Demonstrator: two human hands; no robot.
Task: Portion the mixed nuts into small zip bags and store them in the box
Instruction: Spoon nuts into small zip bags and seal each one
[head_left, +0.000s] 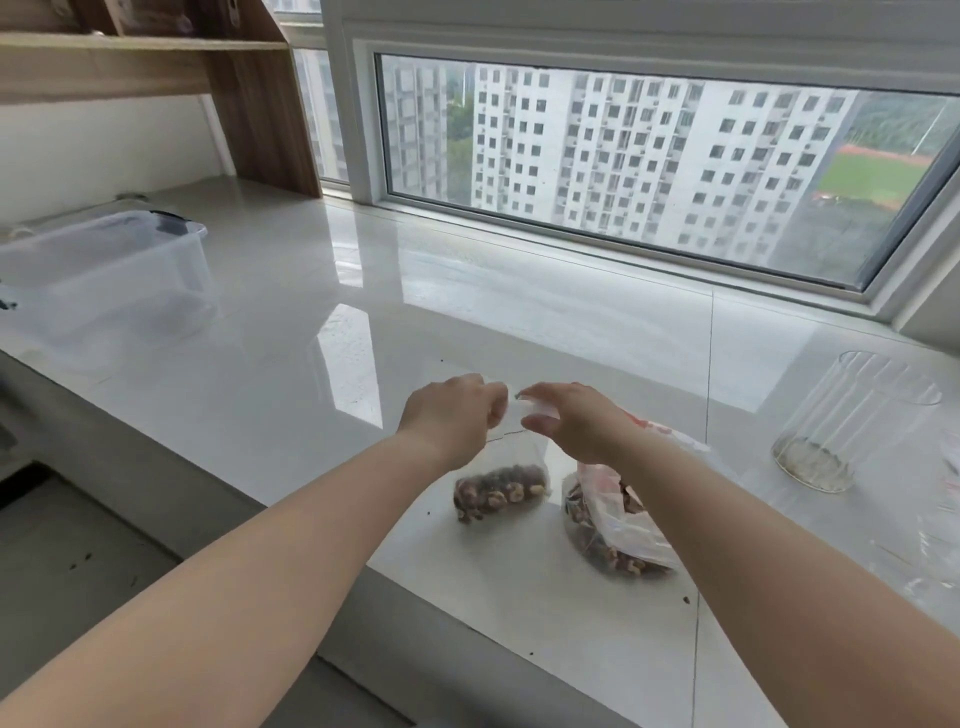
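A small clear zip bag (500, 491) with mixed nuts in its bottom stands on the white counter (291, 374). My left hand (453, 415) pinches the left end of its top edge. My right hand (569, 421) pinches the right end of the same edge, fingers and thumb closed over the strip. To the right lies a larger plastic bag of mixed nuts (615, 530), partly under my right forearm. A clear plastic box (111, 270) without a lid sits at the far left of the counter.
A clear ribbed glass jar (852, 421) with a little residue stands at the right. More clear plastic lies at the right edge (935, 551). A wooden shelf (156, 67) rises at the back left. The window runs along the back. Crumbs dot the counter.
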